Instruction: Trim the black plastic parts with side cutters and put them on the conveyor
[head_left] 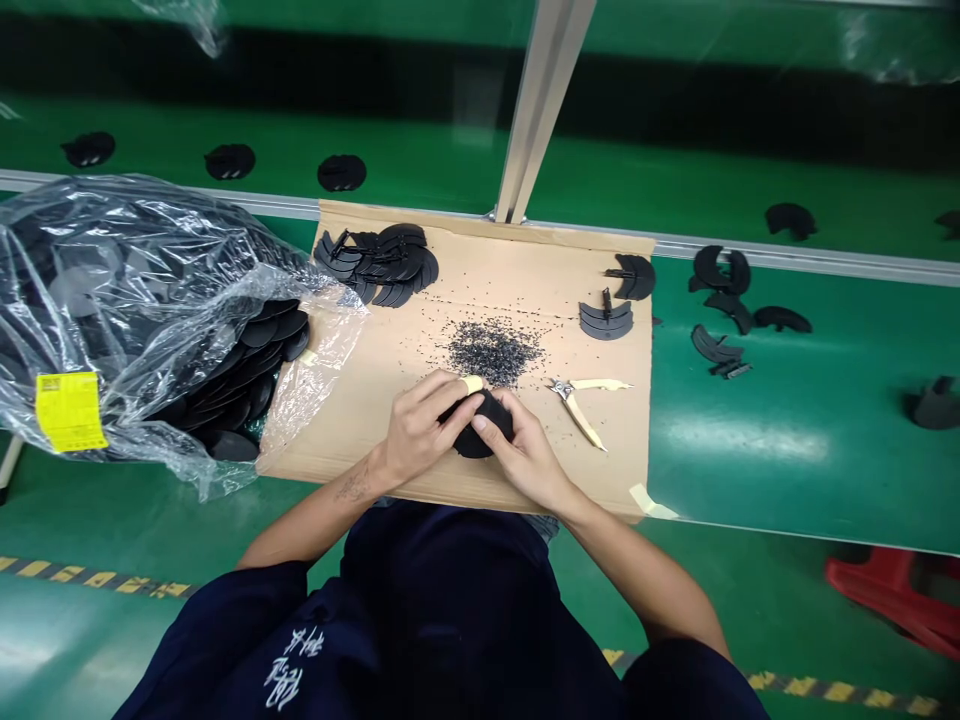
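Both hands hold one round black plastic part over the front of a cardboard sheet. My left hand is closed on its left side, with yellow tape around one fingertip. On the right side, my right hand grips the same part, its thumb lying on top; the fingers cover much of the piece. Just beyond the hands spreads a heap of small black plastic scraps. A pair of nippers with pale yellow handles lies to the right, handles apart, touched by neither hand.
At left, a clear plastic bag holds many black discs. Stacked black parts lie at the sheet's back left, curved black pieces at its right. More curved pieces rest on the green table. A metal post stands behind.
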